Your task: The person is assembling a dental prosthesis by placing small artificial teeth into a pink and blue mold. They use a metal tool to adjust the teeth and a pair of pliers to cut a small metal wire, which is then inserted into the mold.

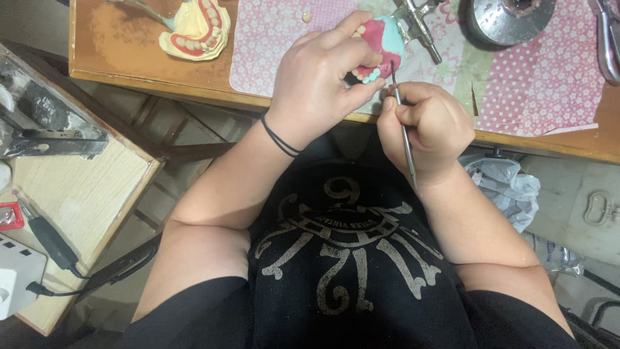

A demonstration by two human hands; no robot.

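My left hand (321, 77) grips a dental model (386, 46) of pink wax and pale blue plaster with a row of teeth, held at the wooden bench's front edge. A black band circles that wrist. My right hand (423, 126) is closed around a thin metal carving tool (405, 132), its tip touching the model's lower edge near the teeth. The model is mounted on a metal articulator (416, 19), partly hidden by my fingers.
A yellow plaster denture cast (197, 29) with pink gums lies on the bench (129, 58) at the left. Pink dotted mats (549, 77) cover the bench; a steel bowl (507, 19) stands at the back. A side table (77, 194) with cables is left; a plastic bag (510, 187) lies below.
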